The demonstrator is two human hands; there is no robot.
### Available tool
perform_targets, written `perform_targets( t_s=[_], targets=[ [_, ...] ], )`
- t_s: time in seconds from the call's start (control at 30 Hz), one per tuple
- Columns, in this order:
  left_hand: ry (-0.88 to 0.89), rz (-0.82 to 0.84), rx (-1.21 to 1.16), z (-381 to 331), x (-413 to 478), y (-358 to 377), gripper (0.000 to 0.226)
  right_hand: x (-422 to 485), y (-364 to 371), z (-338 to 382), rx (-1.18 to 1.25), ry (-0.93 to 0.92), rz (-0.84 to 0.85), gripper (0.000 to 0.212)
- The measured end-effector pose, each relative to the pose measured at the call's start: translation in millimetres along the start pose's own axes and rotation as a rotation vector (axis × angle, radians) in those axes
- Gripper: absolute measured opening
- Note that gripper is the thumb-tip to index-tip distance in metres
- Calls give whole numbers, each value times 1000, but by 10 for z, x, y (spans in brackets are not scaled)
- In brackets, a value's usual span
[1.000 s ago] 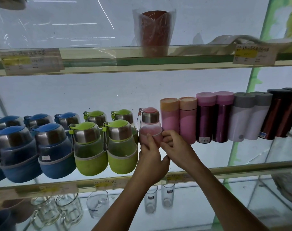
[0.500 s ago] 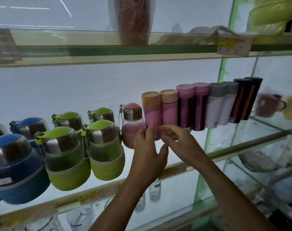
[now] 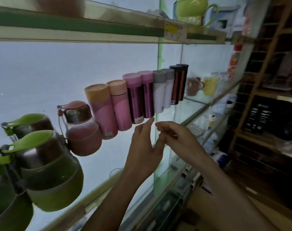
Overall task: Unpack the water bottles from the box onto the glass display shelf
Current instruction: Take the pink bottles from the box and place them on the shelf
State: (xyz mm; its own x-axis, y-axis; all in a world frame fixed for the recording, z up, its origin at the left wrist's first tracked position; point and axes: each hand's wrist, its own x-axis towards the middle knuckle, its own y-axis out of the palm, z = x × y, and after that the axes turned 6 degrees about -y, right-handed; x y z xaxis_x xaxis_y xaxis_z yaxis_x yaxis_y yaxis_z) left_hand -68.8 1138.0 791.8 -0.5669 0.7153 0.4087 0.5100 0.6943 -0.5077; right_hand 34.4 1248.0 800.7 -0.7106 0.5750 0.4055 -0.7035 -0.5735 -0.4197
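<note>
My grip was empty on both sides: my left hand (image 3: 144, 147) was raised with its fingers straight and slightly spread, and my right hand (image 3: 177, 137) hung just beside it, its fingers loosely curled round nothing I could make out. The squat pink water bottle with a steel neck and pink cap (image 3: 82, 132) stood on the glass display shelf (image 3: 98, 190), free of both hands, between the green-sleeved steel bottles (image 3: 53, 180) and the row of slim cylindrical flasks (image 3: 122, 109), just beside the nearest pink one. My left forefinger pointed up near the base of a purple flask; whether it touched, I could not tell. I judged the placing of that pink bottle done and the step in hand to be the fetching of another. The box was not plainly in view, so the next move called for drawing both hands off the shelf without brushing the tall, easily toppled flasks, then finding the box and taking one bottle in a firm hold.
</note>
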Motion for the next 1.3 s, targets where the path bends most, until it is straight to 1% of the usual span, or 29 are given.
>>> perform_targets(
  t_s=[0.13,0.23,0.3,0.4,0.47,0.67,0.8,0.9,1.0,1.13,1.23,1.3],
  targets=[
    [47,103,-38,-59,-54,207,59,-232,-162,-77,-34,71,-83,36],
    [85,178,-57,-91,-101,354,56,-432,-256,-152,-27,145,-112,35],
    [95,263,-90,-103,-153,501,54,-577,-318,-236,-34,205,-125,36],
    [49,391,-139,-92,-237,749,55,-790,-403,-377,-56,293,-115,37],
    [16,445,-160,-40,-283,941,57,-927,-472,-489,-73,358,-119,38],
    [-28,607,-119,204,-475,1517,58,-1367,-574,-894,-121,490,-109,38],
    [-89,722,-100,381,-683,1967,55,-1666,-616,-1301,-88,605,-89,36],
    [-129,766,-80,500,-818,2226,49,-1853,-623,-1599,-61,671,-78,35],
    [-198,818,-38,624,-956,2478,54,-2037,-622,-1926,-31,756,-62,34],
    [-249,867,-7,828,-1145,2736,53,-2285,-608,-2335,-1,817,-47,31],
    [-300,888,31,1049,-1318,2969,50,-2485,-539,-2668,14,885,-15,44],
    [-334,907,46,1225,-1464,3109,46,-2638,-453,-2895,42,922,0,46]
  ],
)
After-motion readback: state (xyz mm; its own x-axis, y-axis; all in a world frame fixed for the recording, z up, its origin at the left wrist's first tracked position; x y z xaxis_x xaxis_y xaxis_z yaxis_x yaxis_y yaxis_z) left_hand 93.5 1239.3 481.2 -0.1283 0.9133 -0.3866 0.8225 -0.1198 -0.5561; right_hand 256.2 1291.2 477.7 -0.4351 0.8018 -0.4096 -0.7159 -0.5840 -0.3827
